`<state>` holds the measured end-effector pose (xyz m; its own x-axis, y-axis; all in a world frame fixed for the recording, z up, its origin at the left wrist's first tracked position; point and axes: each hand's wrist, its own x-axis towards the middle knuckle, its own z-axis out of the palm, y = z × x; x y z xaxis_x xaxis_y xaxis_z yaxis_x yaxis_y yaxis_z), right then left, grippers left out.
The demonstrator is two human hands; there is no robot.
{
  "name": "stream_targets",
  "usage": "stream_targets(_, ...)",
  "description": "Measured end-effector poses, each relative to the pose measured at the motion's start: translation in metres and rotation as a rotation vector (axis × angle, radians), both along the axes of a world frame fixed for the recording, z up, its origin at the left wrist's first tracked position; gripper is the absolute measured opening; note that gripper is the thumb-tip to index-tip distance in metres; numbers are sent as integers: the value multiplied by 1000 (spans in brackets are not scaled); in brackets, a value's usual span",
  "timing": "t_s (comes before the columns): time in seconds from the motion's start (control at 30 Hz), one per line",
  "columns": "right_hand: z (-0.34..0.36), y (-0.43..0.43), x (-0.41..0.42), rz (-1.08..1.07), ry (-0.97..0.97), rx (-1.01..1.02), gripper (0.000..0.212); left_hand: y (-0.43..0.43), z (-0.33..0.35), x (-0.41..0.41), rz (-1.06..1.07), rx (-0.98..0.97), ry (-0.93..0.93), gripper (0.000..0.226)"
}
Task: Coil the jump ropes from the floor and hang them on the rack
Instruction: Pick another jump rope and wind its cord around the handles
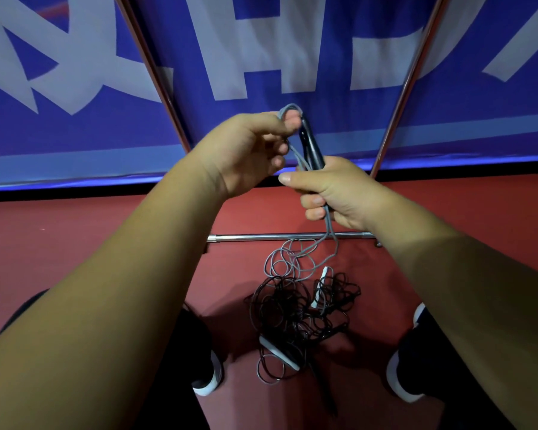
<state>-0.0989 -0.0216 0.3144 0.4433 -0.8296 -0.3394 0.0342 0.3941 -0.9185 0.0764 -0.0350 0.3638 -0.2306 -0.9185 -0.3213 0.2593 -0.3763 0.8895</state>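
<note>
Rope, grey, trails to the floor; my right hand clamps its dark handles. Left hand fingers pinch a loop; I'd keep loops even, slack untangled.

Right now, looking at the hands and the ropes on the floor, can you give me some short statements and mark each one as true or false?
1. The right hand holds dark handles in a closed grip. True.
2. The left hand is empty. False: a loop of the grey rope goes around its fingers.
3. The grey rope is fully lifted off the floor. False: it hangs down from the hands and its lower part lies in loose loops on the red floor.
4. A tangle of black rope lies on the floor between the shoes. True.
5. A rope already hangs on the metal bar. False: the bar is bare.
</note>
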Motion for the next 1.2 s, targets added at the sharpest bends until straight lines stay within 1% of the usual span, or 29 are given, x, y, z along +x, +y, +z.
stream_targets(0.07, -3, 1, 2, -10, 33, -11, 26, 0, 1, 0, 5, 1, -13, 8)
stream_targets(0.23, -3, 0, 4, -27, 43, -32, 12, 0, -13, -8, 146, -49, -12, 2)
stream_targets(0.3, -4, 0, 5, -32, 75, -51, 10, 0, -15, -10, 170, -68, -6, 6)
stream_targets(0.37, -2, 1, 5, -36, 169, -93, 4, 0, -15, -13, 178, -103, -29, 11)
stream_targets(0.4, -1, 0, 4, -37, 214, -111, 6, 0, -15, -14, 181, -118, -51, 12)
stream_targets(0.47, 1, -1, 3, -31, 243, -131, 17, 1, -16, -14, 182, -128, -79, 10)
stream_targets(0.5, 2, -1, 3, -29, 228, -127, 20, 1, -16, -14, 179, -129, -78, 7)
stream_targets(0.57, 2, -1, 3, -37, 179, -90, 18, 1, -16, -12, 175, -119, -64, 7)
stream_targets(0.67, -2, -2, 4, -22, 131, -71, 16, 0, -12, -9, 162, -35, -29, 13)
stream_targets(0.73, -5, -3, 4, -4, 130, -82, 16, -1, -8, -4, 148, 42, 0, 9)
stream_targets(0.77, -6, -3, 3, 0, 143, -87, 21, -2, -6, -2, 135, 64, -1, 8)
stream_targets(0.83, -9, -3, 2, 0, 185, -98, 37, -1, -2, 2, 104, 55, -52, 10)
stream_targets(0.87, -10, -3, 2, 8, 208, -112, 37, -1, -1, 3, 86, 28, -109, 14)
stream_targets(0.93, -12, -2, 2, 40, 251, -147, 24, 1, 0, 4, 36, -34, -247, 23)
stream_targets(1.0, -14, -3, 2, 56, 294, -170, 19, 1, -2, 4, 12, -70, -337, 25)
stream_targets(1.13, -14, -3, 1, 79, 484, -261, 22, -2, -9, 2, 50, -95, -415, 9)
stream_targets(1.2, -14, -4, 2, 48, 553, -304, 21, -4, -13, 1, 88, -134, -452, 10)
